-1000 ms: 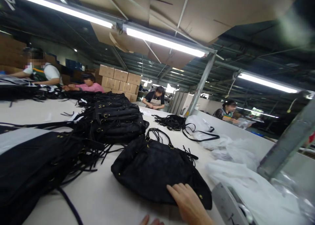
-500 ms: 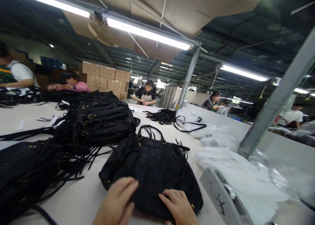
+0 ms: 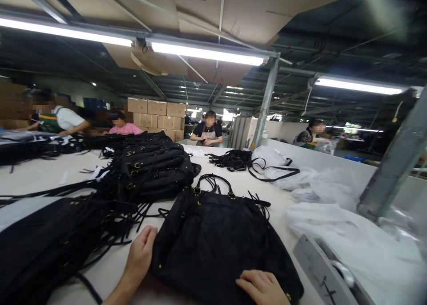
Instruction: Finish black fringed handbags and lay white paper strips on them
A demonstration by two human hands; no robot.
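Workshop roof point(image 3: 327, 51) and hung cardboard sheets point(image 3: 233, 11) fill the upper view, with fluorescent lamps point(image 3: 207, 53) beneath. A wide pale bench point(image 3: 76, 164) runs forward; clock places below centre on the handbag, twelve pointing away from the wearer. Beyond the bench at eleven stands a carton stack point(image 3: 156, 118), and a co-worker point(image 3: 208, 133) is at twelve.

On the bench, a pile of black bags point(image 3: 156, 162) sits at eleven, and another black bag point(image 3: 43, 242) with a pale sheet point(image 3: 23, 211) across it lies at nine. The black handbag point(image 3: 220, 238) lies in front of the wearer, its handles point(image 3: 213, 180) toward twelve. White plastic point(image 3: 353, 247) spreads at three, and a grey box point(image 3: 316, 265) stands just beside the bag toward four. A tangle of black straps point(image 3: 230, 160) lies at twelve.

The left hand point(image 3: 142, 251) is curled at the bag's nine-o'clock edge; whether its grip pinches the fabric I cannot tell. The right hand point(image 3: 263, 287) rests at five on the front panel, its grip unclosed, fingers lightly bent.

As a judgement, the handbag looks fully assembled: handles and brass fittings point(image 3: 232, 196) are on. It is uncovered, apart from the plastic, and handling appears under way. How many piled bags have been handled, the view does not tell.
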